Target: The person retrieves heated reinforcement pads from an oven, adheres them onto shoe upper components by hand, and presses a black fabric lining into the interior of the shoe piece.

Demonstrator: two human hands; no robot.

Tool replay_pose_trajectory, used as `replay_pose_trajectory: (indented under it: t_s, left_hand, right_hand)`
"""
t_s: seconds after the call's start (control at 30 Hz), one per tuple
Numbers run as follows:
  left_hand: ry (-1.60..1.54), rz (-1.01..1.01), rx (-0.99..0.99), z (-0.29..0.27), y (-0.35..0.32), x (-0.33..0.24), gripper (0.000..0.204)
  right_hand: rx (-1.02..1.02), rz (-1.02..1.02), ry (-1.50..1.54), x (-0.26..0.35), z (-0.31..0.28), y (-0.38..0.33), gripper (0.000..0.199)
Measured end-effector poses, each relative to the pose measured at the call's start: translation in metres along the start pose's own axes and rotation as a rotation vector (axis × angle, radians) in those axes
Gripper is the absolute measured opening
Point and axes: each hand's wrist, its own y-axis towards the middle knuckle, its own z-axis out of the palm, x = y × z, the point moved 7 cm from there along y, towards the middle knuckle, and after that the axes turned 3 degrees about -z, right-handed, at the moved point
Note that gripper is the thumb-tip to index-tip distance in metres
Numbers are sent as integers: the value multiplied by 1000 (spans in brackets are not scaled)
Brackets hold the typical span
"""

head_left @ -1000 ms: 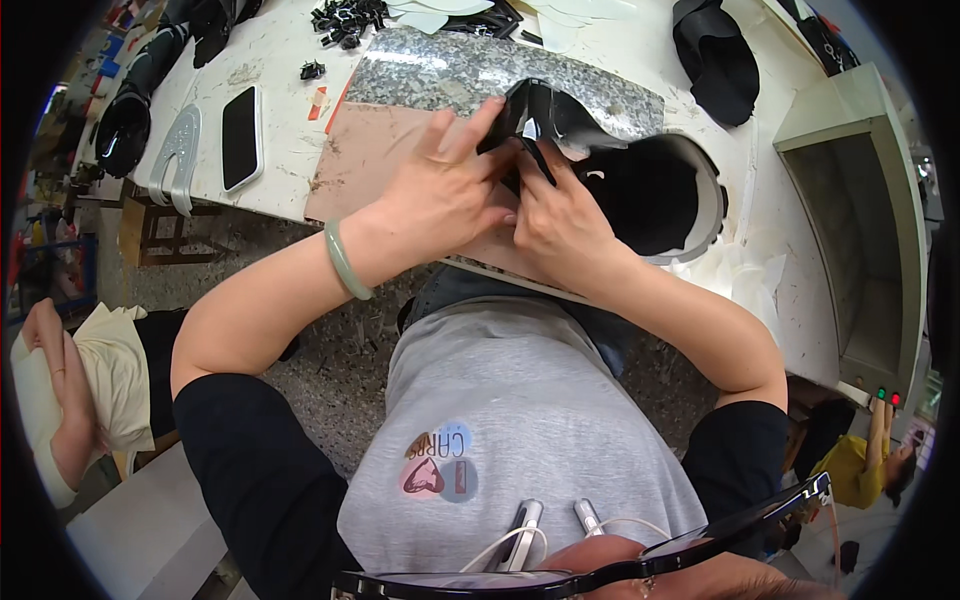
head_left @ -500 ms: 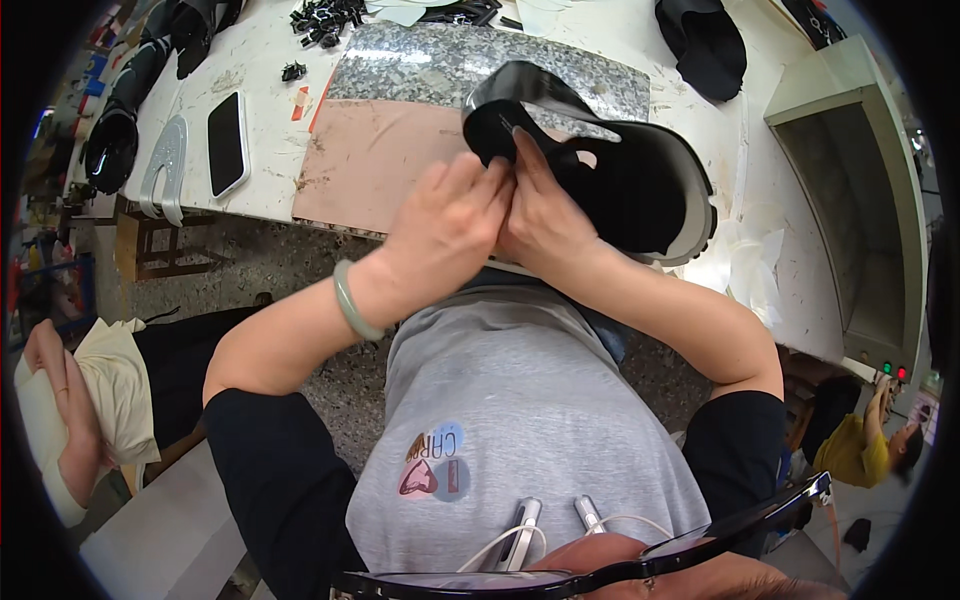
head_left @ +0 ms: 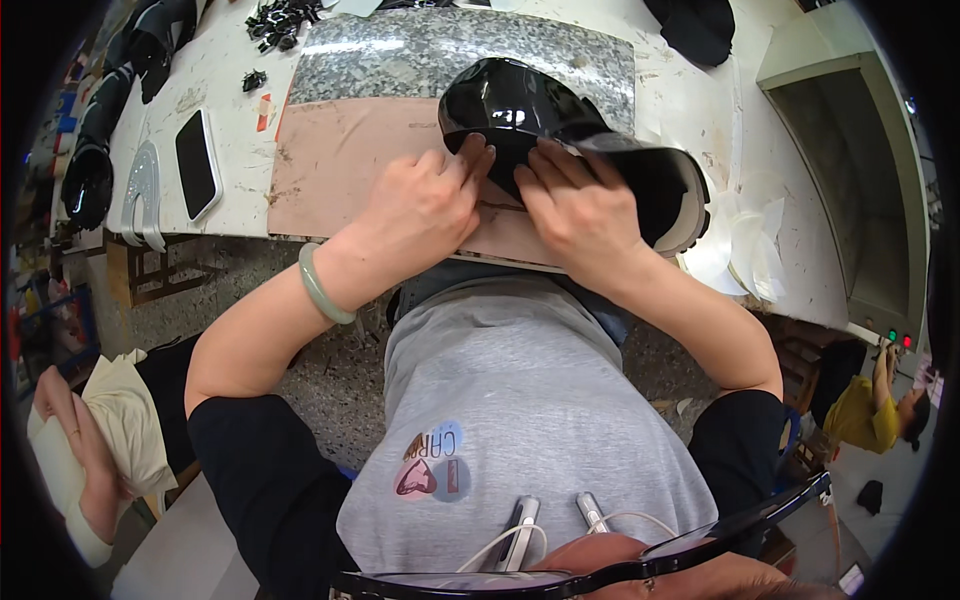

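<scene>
A glossy black shoe upper (head_left: 505, 95) is curled over the pinkish-tan work mat, its rounded shiny end facing away from me. A pale lining shows along its right-hand edge. My left hand (head_left: 430, 195) grips the near left edge of the upper, fingers together and thumb hidden. A little to the right, my right hand (head_left: 580, 205) is closed on the same piece, fingertips pressed on its black inner face and thumb out of sight.
Under the upper lie the pinkish-tan mat (head_left: 340, 150) and a grey mottled board (head_left: 400, 55). To the left rest a phone (head_left: 199, 165), a grey curved template (head_left: 142, 195) and black shoe parts (head_left: 88, 185). An open-fronted metal box (head_left: 850, 190) stands right, near thin white pieces (head_left: 755, 250).
The upper has turned and curled, so its shiny outer face now shows at the far end. My hands have moved apart, the right one onto its inner face.
</scene>
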Motion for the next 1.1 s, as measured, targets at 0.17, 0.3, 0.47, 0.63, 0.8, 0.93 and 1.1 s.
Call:
replay_pose_trajectory:
  t_s: [0.17,0.3,0.47,0.63,0.8,0.93,1.1]
  left_hand:
    - [22,6,329,6,29,-11,46]
    - [-106,110,-6,1,34,-24,42]
    - [-393,-50,-107,8,31,-19,56]
    - [-231,-150,-45,-1,37,-19,85]
    - [-268,-152,-146,-2,48,-11,97]
    - [-403,-142,-243,-4,36,-9,75]
    - [-347,-57,-299,-2,32,0,40]
  right_hand:
    - [-160,187,353,-27,3,-11,28]
    - [-176,126,316,-25,-6,-13,29]
    - [-172,142,265,-39,-9,-29,35]
    - [191,127,188,-69,-16,31,19]
    - [23,-34,157,-73,-41,57,17]
    - [53,-45,231,-67,-51,10,16]
    - [-99,39,518,-73,-77,-6,26]
